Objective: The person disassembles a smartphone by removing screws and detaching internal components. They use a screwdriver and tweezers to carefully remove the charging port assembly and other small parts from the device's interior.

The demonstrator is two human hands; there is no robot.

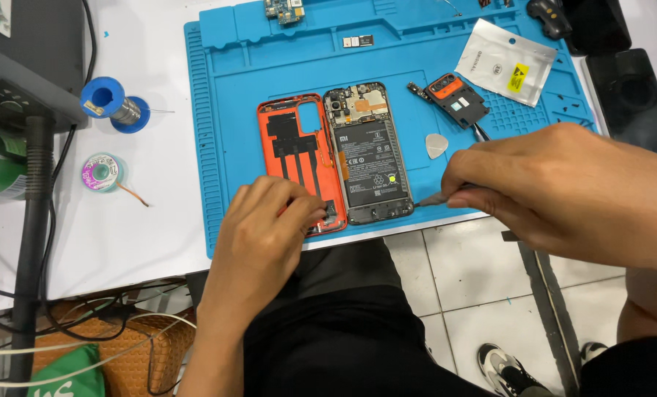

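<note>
1. We keep our left hand [270, 228] pressed on the lower end of the orange back cover [299, 158], fingers curled together on it, so nothing slides on the blue mat [218, 110].
2. Our right hand [542, 187] has its grip pinched shut on a thin metal tool [428, 198]; we judge it best to hold the tip low and light at the bottom right corner of the opened phone [369, 154], away from the battery.
3. The phone lies face down in the middle of the mat on the counter [152, 228], just beside the cover, black battery and circuit board bare.
4. A grey pick [437, 145] and a small camera cover [457, 97] lie near, to the right.
</note>
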